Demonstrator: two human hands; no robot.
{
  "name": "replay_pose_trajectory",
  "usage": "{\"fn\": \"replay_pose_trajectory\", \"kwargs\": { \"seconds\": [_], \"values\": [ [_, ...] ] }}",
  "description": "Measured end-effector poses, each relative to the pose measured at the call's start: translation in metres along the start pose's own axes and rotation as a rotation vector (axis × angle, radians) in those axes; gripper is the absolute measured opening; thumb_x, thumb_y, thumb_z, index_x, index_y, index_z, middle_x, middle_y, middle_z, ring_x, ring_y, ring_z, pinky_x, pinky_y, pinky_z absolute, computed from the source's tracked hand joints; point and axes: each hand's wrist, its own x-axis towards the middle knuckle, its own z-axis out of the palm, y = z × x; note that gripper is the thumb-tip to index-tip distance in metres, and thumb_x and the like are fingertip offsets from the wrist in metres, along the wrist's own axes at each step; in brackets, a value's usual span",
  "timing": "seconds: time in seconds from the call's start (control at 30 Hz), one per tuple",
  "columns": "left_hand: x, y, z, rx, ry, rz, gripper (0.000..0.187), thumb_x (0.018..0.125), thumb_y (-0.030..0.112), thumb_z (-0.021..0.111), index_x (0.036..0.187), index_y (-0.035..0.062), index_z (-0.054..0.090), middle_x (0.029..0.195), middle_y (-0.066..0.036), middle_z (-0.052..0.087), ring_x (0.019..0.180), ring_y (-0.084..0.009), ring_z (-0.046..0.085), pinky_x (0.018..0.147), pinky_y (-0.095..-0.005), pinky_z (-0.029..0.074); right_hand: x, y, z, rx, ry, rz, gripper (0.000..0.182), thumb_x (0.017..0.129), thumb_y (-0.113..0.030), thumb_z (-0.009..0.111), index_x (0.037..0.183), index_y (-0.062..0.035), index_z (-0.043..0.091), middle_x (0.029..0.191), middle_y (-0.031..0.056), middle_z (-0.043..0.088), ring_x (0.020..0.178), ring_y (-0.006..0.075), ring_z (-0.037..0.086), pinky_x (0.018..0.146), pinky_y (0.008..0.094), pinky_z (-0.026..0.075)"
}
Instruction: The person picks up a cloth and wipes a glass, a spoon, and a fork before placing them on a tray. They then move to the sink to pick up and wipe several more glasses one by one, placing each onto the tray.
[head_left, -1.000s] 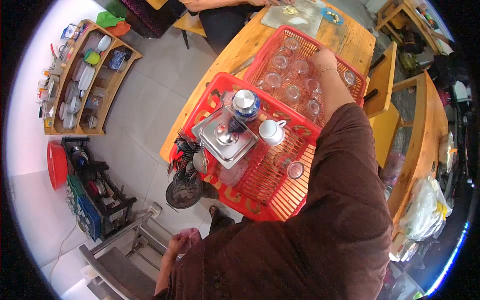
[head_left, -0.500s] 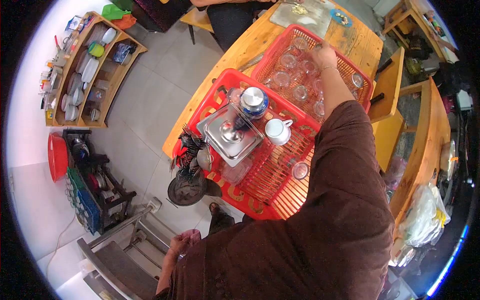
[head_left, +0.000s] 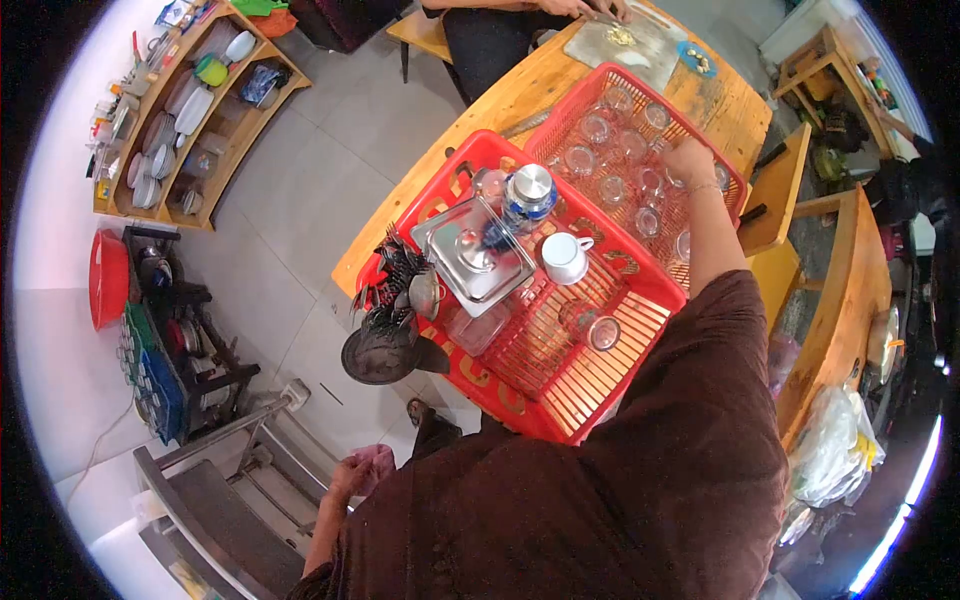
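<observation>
My right hand (head_left: 690, 163) reaches into the pink-red basket (head_left: 590, 90) of upturned clear glasses (head_left: 595, 128); its fingers are bent down among the glasses, and what they touch is hard to make out. Low on the left, my left hand (head_left: 348, 476) is closed on a pink cloth (head_left: 374, 468). Nearer to me, the larger red basket (head_left: 570, 420) holds a steel lid (head_left: 475, 252), a silver-capped jar (head_left: 530, 192), a white mug (head_left: 565, 258) and a clear glass (head_left: 603, 333). Dark cutlery (head_left: 395, 275) hangs at its left edge.
Across the wooden table (head_left: 480, 115), another person's hands (head_left: 590, 10) are over a cutting board (head_left: 625, 45), beside a blue plate (head_left: 697, 59). A shelf of dishes (head_left: 205, 215) stands at left, a metal frame (head_left: 215, 430) at lower left, and plastic bags (head_left: 835, 450) at right.
My right hand has shifted rightward and down among the glasses. The view has tilted a little, and my left hand still holds the cloth. The other person's hands now show more.
</observation>
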Motion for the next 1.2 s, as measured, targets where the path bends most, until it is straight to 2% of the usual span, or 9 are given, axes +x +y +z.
{"fn": "replay_pose_trajectory", "kwargs": {
  "seconds": [0.17,0.3,0.57,0.7,0.87,1.0,1.1,1.17,1.2],
  "values": [
    [0.008,-0.049,-0.005,0.105,-0.059,0.017,0.038,0.082,0.036,0.064,0.093,-0.0009,0.066,0.082,-0.009,0.068,0.072,-0.0149,0.061,0.066,-0.0318,0.05,-0.009,0.002,0.014,-0.073,-0.08,-0.041,0.041,0.075,-0.03,0.055,0.105,-0.0034,0.065,0.111,0.0203,0.061,0.106,0.0357,0.057,0.091,0.0415,0.044],
    [-0.022,-0.012,0.003,0.113,-0.007,-0.031,0.038,0.082,0.036,0.064,0.093,-0.0008,0.066,0.082,-0.009,0.068,0.072,-0.0151,0.062,0.066,-0.0319,0.05,0.002,0.007,0.024,-0.202,-0.169,0.085,0.038,0.078,-0.029,0.053,0.107,-0.0061,0.064,0.111,0.0195,0.061,0.108,0.0342,0.056,0.092,0.0413,0.044],
    [-0.045,0.025,0.012,0.134,0.038,-0.051,0.038,0.082,0.036,0.065,0.093,-0.0005,0.066,0.082,-0.009,0.068,0.073,-0.0157,0.062,0.066,-0.0321,0.05,0.033,0.037,0.059,-0.252,-0.133,-0.123,0.032,0.073,-0.017,0.056,0.102,-0.0054,0.065,0.098,0.0199,0.064,0.095,0.0322,0.063,0.083,0.0416,0.05],
    [-0.043,0.033,0.019,0.154,0.038,-0.054,0.038,0.081,0.036,0.065,0.093,-0.0003,0.066,0.082,-0.009,0.068,0.073,-0.0159,0.062,0.066,-0.0322,0.05,0.014,0.028,0.039,-0.207,-0.172,-0.171,0.031,0.074,-0.017,0.056,0.102,-0.0049,0.064,0.096,0.0195,0.065,0.092,0.0318,0.063,0.08,0.0418,0.051],
    [-0.046,0.055,0.023,0.195,0.052,-0.051,0.039,0.081,0.037,0.065,0.093,-0.0002,0.066,0.082,-0.009,0.068,0.073,-0.0163,0.062,0.066,-0.0324,0.05,0.059,0.063,0.102,-0.245,-0.068,-0.227,0.033,0.073,-0.023,0.061,0.101,-0.0051,0.064,0.097,0.0197,0.064,0.093,0.0319,0.062,0.078,0.0401,0.051],
    [-0.055,0.073,0.021,0.265,0.084,-0.054,0.039,0.081,0.037,0.065,0.093,0.0,0.066,0.082,-0.009,0.068,0.073,-0.0165,0.063,0.066,-0.0325,0.05,-0.003,0.019,0.029,-0.367,-0.121,-0.284,0.038,0.073,-0.029,0.062,0.103,-0.0052,0.064,0.1,0.0181,0.064,0.094,0.0327,0.062,0.079,0.038,0.051],
    [-0.055,0.082,0.02,0.35,0.114,-0.06,0.039,0.081,0.037,0.065,0.093,0.0001,0.066,0.082,-0.009,0.068,0.073,-0.0167,0.063,0.066,-0.0326,0.05,-0.032,-0.013,0.01,-0.18,0.23,-0.268,0.041,0.075,-0.034,0.061,0.105,-0.0066,0.063,0.102,0.0167,0.064,0.096,0.0329,0.061,0.083,0.0385,0.049],
    [-0.028,0.043,0.012,0.206,0.048,-0.041,0.037,0.082,0.035,0.065,0.093,-0.0006,0.066,0.082,-0.008,0.067,0.073,-0.015,0.062,0.066,-0.032,0.05,-0.039,-0.026,0.014,-0.181,-0.209,-0.219,0.04,0.077,-0.031,0.061,0.111,-0.0102,0.06,0.103,0.0188,0.062,0.108,0.0306,0.055,0.091,0.0398,0.046],
    [-0.008,0.013,0.005,0.113,-0.004,-0.031,0.036,0.083,0.034,0.064,0.093,-0.0009,0.066,0.081,-0.008,0.067,0.072,-0.0141,0.061,0.065,-0.0317,0.05,-0.04,-0.025,0.021,-0.182,-0.207,-0.212,0.04,0.077,-0.031,0.061,0.111,-0.0102,0.06,0.103,0.0188,0.062,0.108,0.0306,0.055,0.091,0.0398,0.046]
  ]
}}
